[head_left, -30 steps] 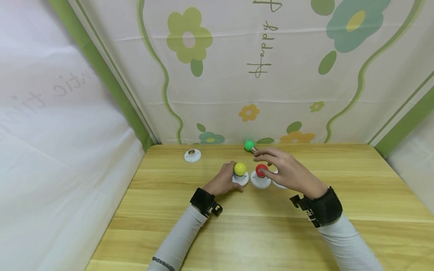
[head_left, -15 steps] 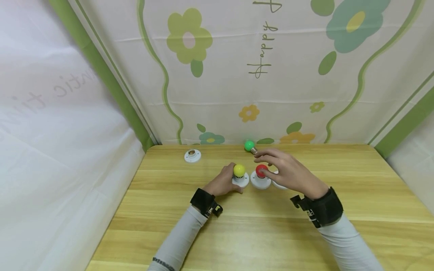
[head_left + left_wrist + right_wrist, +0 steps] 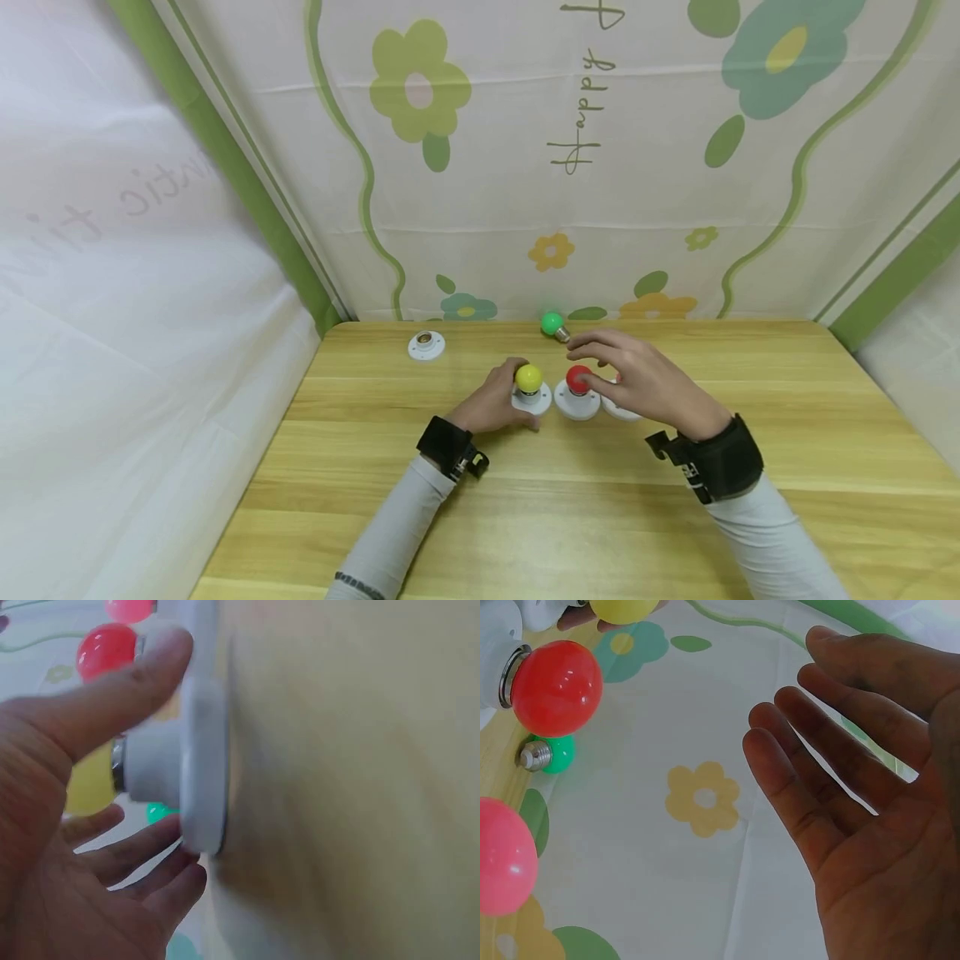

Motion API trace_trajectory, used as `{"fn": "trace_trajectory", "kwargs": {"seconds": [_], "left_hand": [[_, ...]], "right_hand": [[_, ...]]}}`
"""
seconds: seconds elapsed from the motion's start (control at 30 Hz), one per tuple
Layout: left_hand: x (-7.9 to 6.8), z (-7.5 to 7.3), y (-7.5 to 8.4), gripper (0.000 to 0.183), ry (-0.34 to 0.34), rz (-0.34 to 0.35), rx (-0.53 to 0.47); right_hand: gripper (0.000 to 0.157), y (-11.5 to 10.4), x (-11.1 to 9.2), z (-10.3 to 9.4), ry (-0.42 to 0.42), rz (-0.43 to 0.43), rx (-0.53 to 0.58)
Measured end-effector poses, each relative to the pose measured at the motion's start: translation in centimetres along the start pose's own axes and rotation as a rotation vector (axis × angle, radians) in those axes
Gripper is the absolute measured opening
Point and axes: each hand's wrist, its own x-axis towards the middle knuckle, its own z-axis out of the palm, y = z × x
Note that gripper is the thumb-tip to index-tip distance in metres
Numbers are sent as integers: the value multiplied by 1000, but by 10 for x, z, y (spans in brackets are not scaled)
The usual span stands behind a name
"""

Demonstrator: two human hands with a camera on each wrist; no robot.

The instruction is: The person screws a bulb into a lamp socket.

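Observation:
A yellow light bulb (image 3: 528, 378) stands upright in a round white lamp holder (image 3: 202, 765). My left hand (image 3: 487, 404) spreads round this holder; in the left wrist view the fingertips (image 3: 180, 825) are right at its base edge, while the thumb lies on the opposite side. To the right, a red bulb (image 3: 559, 688) sits in a second holder (image 3: 576, 408). Over it hovers my right hand (image 3: 637, 379), fingers loosely extended and nothing in them; the right wrist view shows the hand apart from the bulbs. A pink bulb (image 3: 506, 855) in a third holder (image 3: 618, 411) is mostly hidden beneath that hand.
Against the back curtain (image 3: 480, 192) lies a loose green bulb (image 3: 552, 322) with a metal screw base. A bulbless white lamp holder (image 3: 426, 346) stands at the back left of the wooden table (image 3: 510, 517). White curtain also hangs along the left side.
The yellow bulb and its holder have shifted slightly left and toward me. My right hand has drawn a little to the right, showing more of the third holder.

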Motion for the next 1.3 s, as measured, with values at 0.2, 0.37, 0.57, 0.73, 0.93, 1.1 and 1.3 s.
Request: {"fn": "trace_trajectory", "kwargs": {"seconds": [0.2, 0.37, 0.57, 0.73, 0.93, 1.1, 1.3], "left_hand": [[-4, -15, 4, 98, 49, -18, 36], [-10, -32, 5, 92, 103, -27, 20], [-16, -50, -5, 68, 169, 79, -64], [-15, -60, -17, 42, 266, 173, -45], [-12, -68, -32, 24, 393, 210, 4], [-12, -73, -40, 24, 431, 159, 17], [-10, -78, -57, 25, 473, 141, 46]], "right_hand": [[28, 8, 1, -3, -31, 25, 0], [26, 18, 10, -8, -49, 46, 31], [25, 39, 28, -8, -90, 52, 35], [24, 60, 44, -3, -166, 78, -16], [25, 83, 64, 8, -238, 108, -38], [26, 98, 78, 19, -295, 170, -47], [23, 114, 86, 37, -343, 182, -47]]}}
